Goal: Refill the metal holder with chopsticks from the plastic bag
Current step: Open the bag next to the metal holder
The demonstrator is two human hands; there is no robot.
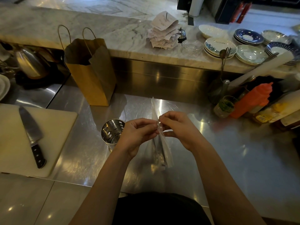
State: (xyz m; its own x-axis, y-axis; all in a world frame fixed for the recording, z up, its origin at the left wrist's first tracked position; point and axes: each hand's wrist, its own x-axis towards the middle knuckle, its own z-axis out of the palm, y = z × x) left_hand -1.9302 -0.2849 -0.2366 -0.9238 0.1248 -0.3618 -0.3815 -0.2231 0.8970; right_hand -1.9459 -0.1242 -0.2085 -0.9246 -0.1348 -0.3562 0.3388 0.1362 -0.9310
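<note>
Plastic bag (165, 153), at 3 o'clock of metal holder (110, 132), is pinched by left hand (138, 135) and right hand (180, 129), so chopsticks could get flung everywhere if it's ripped.

The left forearm (110, 179) and the right forearm (214, 179) are bare from the wrists to where the lower edge cuts them off. The left hand (137, 135) and the right hand (179, 129) are bare as well. A plain black garment (159, 208) covers the torso, at the bottom between the arms.

The metal holder (113, 133) stands left of the plastic bag (159, 148), paper bag (90, 72) behind.
</note>
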